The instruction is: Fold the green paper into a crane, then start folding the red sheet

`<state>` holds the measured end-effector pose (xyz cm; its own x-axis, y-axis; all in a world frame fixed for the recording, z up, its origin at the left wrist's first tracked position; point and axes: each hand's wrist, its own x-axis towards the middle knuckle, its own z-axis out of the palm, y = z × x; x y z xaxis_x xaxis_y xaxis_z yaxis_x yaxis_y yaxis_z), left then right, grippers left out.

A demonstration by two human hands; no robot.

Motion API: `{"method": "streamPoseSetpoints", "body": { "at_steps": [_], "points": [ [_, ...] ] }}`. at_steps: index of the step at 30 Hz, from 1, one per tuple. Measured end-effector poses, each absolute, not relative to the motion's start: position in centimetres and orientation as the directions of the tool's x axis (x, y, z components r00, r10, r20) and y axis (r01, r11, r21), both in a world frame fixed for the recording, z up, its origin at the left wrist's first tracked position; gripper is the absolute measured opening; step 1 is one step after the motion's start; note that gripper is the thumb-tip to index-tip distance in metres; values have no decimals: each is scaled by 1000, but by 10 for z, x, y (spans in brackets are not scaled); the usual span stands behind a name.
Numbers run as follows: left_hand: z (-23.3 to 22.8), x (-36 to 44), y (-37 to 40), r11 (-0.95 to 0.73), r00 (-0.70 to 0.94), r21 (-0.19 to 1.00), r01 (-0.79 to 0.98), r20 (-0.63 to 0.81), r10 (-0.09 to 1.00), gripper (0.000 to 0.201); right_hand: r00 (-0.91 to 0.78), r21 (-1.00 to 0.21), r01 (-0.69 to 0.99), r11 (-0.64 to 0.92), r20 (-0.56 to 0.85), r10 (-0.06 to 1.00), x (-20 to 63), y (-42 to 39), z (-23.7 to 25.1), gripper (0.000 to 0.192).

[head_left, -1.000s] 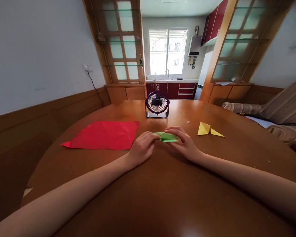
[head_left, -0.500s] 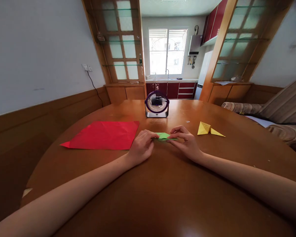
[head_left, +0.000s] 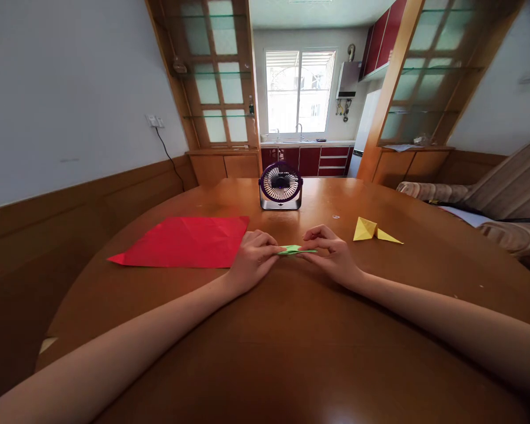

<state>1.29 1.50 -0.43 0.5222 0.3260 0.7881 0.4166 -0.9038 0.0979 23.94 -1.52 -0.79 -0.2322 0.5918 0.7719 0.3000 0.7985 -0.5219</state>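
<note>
Brown round table (head_left: 291, 353) carries a red sheet (head_left: 185, 240) still flat and a yellow folded piece (head_left: 373, 231) finished. Between them, left hand (head_left: 251, 259) and right hand (head_left: 331, 254) pinch opposite ends of the green paper (head_left: 295, 250), already narrow and seemingly mid-fold

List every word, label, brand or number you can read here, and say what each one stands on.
None can be read.
Small fan: a dark badge at the hub, too small and blurred to read.
Green folded paper, red sheet, yellow folded paper: plain, with no print visible.
</note>
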Motion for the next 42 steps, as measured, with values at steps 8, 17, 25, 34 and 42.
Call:
{"method": "streamPoseSetpoints", "body": {
  "at_steps": [8,17,25,34,42],
  "points": [
    [-2,14,14,-892,540,107,438,763,356,19,-242,-545,338,767,737,631,240,-15,-7,14],
    [-6,13,18,-880,545,134,456,739,396,20,-220,-552,346,759,738,638,242,-14,-6,17],
    [-2,17,14,-830,518,447,334,648,558,21,-203,-610,295,735,712,673,242,-12,-4,20],
    [-1,25,10,1,534,988,-152,82,841,35,-247,-710,178,682,638,729,243,-14,-2,28],
    [-1,26,13,98,559,977,-189,25,829,34,-335,-674,219,705,627,704,240,-15,-1,21]
  ]
}}
